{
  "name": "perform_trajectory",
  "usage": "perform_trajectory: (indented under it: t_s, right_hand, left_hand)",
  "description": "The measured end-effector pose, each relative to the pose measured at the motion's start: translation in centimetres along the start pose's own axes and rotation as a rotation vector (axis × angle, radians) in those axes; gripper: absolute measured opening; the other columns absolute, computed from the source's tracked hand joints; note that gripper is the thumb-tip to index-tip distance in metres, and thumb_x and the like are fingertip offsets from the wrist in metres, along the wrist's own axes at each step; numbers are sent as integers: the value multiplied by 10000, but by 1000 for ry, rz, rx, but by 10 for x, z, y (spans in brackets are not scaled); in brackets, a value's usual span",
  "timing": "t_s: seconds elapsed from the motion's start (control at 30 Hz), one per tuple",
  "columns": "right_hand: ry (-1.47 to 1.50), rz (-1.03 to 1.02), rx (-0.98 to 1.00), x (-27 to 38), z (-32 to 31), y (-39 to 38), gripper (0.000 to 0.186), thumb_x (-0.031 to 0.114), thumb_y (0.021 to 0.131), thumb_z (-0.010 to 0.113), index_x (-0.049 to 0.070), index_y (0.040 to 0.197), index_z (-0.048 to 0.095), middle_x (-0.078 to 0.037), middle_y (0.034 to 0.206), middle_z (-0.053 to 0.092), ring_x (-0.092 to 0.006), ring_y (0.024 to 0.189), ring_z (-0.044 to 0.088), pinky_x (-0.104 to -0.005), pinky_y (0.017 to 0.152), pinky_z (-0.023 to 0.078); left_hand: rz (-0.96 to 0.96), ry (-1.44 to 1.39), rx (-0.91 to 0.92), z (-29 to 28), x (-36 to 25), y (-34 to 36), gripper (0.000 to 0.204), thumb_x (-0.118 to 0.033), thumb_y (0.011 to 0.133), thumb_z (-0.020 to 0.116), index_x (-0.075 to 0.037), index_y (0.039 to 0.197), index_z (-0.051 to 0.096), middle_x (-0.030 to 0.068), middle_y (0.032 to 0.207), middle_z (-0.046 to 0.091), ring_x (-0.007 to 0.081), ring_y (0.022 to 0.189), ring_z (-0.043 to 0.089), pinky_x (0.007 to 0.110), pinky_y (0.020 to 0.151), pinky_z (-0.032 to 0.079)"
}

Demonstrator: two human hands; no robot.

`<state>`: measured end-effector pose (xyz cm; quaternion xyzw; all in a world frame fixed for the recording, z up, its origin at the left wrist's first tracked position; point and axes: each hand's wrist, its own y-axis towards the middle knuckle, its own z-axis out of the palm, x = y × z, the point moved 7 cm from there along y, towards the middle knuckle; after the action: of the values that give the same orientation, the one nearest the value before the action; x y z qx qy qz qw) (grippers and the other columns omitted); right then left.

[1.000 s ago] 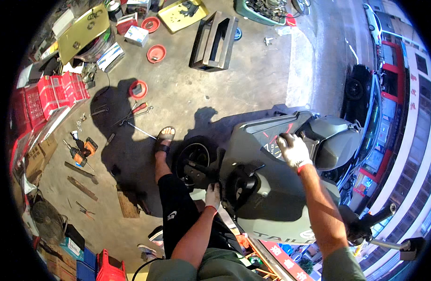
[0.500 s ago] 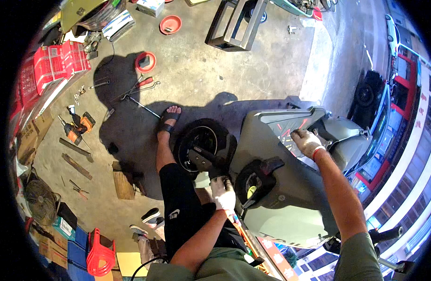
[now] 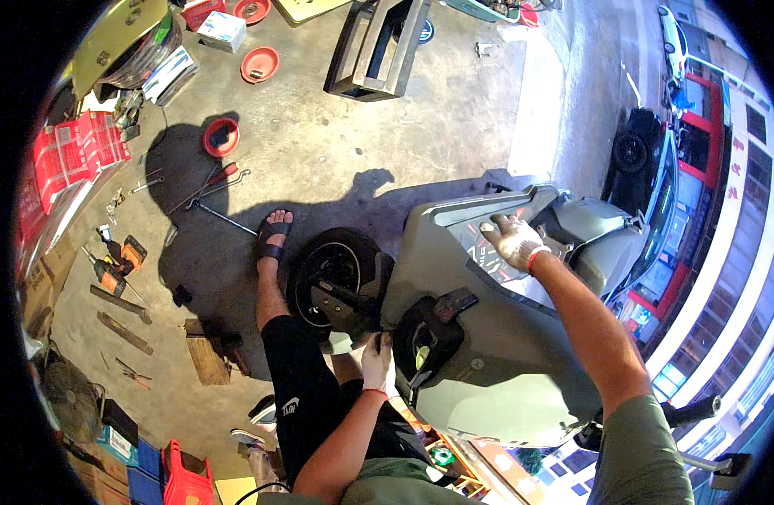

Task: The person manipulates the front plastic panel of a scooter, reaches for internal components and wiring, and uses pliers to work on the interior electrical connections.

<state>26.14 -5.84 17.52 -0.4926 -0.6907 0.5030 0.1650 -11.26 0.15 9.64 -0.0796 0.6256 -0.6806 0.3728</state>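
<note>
The right hand (image 3: pixel 516 241) has spread its fingers over the scooter footboard (image 3: pixel 476 246), seemingly steadying it; whether the left hand (image 3: pixel 376 365) grips, I can't tell.

There are two hands in gloves, one left hand (image 3: pixel 377 366) and one right hand (image 3: pixel 517 241), and there is one big scooter (image 3: pixel 488 387). There are three red bowls (image 3: pixel 267 57), one metal frame (image 3: pixel 346 59), one tool with a red handle (image 3: pixel 226 172), one pair of pliers (image 3: pixel 136 374), two long flat strips (image 3: pixel 122 331) and one block of wood (image 3: pixel 208 358). There is one round fan (image 3: pixel 67 391), one sandal (image 3: pixel 271 251) and two other shoes (image 3: pixel 265 411).
</note>
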Motion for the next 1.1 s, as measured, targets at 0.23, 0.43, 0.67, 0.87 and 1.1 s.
perform_trajectory:
  t_s: [0.23, 0.43, 0.67, 0.87, 1.1]
  right_hand:
    - [-24, 90, 216, 2, 91, 17, 853, 649, 888, 295, -32, 1401, 308, -303, 1456, 252, -393, 1359, 281, -503, 1114, 197]
    - [-62, 152, -92, -2, -66, 71, 855, 645, 885, 316, -2, 1431, 197, -285, 1466, 213, -393, 1366, 210, -470, 1126, 170]
    - [-82, 105, 209, 19, 79, 15, 973, 716, 859, 268, -24, 1464, 88, -273, 1509, 112, -409, 1402, 133, -443, 1144, 158]
    - [181, 133, -9, 49, -36, 25, 851, 603, 909, 353, -8, 1463, 141, -294, 1442, 286, -377, 1333, 332, -373, 1114, 260]
    - [678, -234, -463, 155, -75, -149, 561, 331, 916, 527, -24, 1335, 412, -244, 1243, 514, -355, 1169, 493, -392, 1007, 380]
  left_hand:
    - [12, 99, -140, 0, -5, -9, 459, -348, 970, 432, 67, 1133, 540, 202, 1028, 613, 286, 951, 559, 352, 833, 408]
    - [34, 22, -203, 1, 8, -8, 355, -280, 961, 471, 36, 1087, 571, 181, 999, 635, 272, 927, 583, 356, 831, 435]
    - [-44, -277, -236, 0, 55, -18, 375, -295, 972, 443, 32, 1097, 578, 108, 1006, 626, 195, 956, 565, 315, 865, 428]
    - [83, -230, -205, -24, 38, -7, 292, -180, 993, 405, 28, 1126, 562, 166, 1013, 614, 226, 944, 560, 316, 854, 430]
    - [15, 18, -40, -35, 60, 9, 391, -280, 979, 393, -12, 1239, 513, 136, 1225, 560, 277, 1098, 524, 330, 964, 392]
